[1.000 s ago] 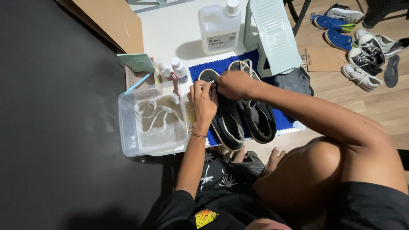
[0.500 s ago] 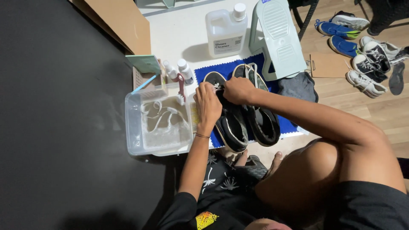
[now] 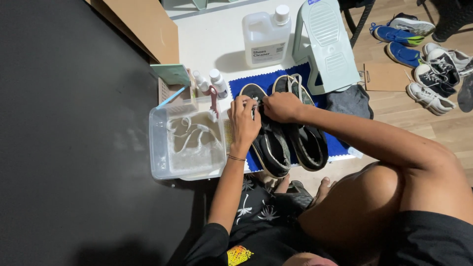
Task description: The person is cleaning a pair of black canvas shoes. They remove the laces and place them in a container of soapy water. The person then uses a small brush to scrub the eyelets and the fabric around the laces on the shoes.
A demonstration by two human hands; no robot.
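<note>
Both hands meet over the far end of a dark shoe (image 3: 270, 148) lying on a blue cloth (image 3: 249, 81) on the white worktop (image 3: 217, 34). Left hand (image 3: 245, 120) is curled, fingers pinched on sth small and white at the shoe's opening, prob. a lace end, can't tell for sure. Right hand (image 3: 281, 106) is closed on the shoe's upper edge, seemingly to steady it while the left works. A 2nd dark shoe (image 3: 308, 143) sits touching it on the right, same cloth, likely there to catch drips.

Left of the shoes: clear plastic tub (image 3: 157, 148) w/ cloudy water and white laces (image 3: 189, 130) soaking. Far of the tub, a small basket (image 3: 170, 93) w/ two small white-capped bottles (image 3: 212, 81) beside it, a red-handled brush (image 3: 213, 101) over the tub's rim. Far side: big translucent jug (image 3: 266, 34) of liquid, pale green shoe-shaped stand (image 3: 327, 47). More shoes (image 3: 428, 69) on the wood floor, far right.
</note>
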